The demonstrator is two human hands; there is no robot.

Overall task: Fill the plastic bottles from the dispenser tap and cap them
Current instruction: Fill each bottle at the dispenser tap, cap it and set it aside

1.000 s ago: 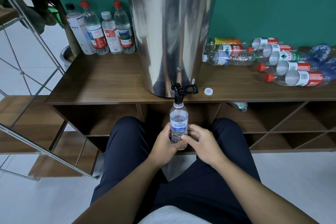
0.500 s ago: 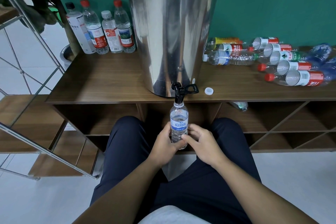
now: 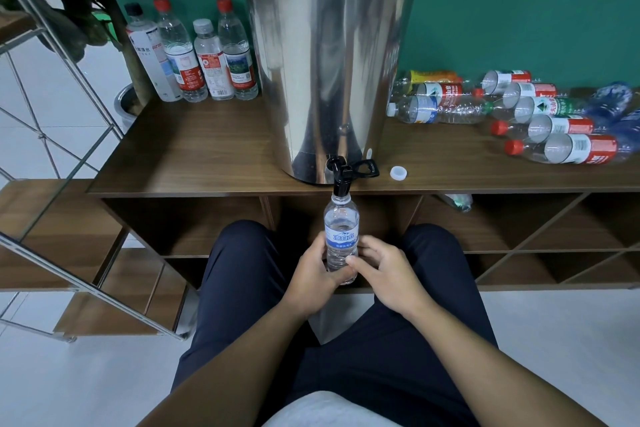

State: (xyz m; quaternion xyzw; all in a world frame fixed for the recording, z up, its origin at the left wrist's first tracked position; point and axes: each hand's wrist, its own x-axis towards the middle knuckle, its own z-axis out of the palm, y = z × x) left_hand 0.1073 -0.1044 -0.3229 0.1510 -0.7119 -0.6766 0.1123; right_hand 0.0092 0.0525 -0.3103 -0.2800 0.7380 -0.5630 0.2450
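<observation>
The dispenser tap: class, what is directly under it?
Under the tap stands an uncapped bottle, its mouth at the spout, held by the left hand and right hand. Fingers hide its base.

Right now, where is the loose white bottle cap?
In the head view, the white cap lies on the wooden shelf top, just right of the black tap at the steel dispenser base.

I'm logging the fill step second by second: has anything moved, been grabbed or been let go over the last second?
No visible change. The left hand and right hand still hold the bottle with its mouth under the dispenser tap. The white cap lies where it was on the shelf top, and the standing and lying bottles have not shifted.
</observation>
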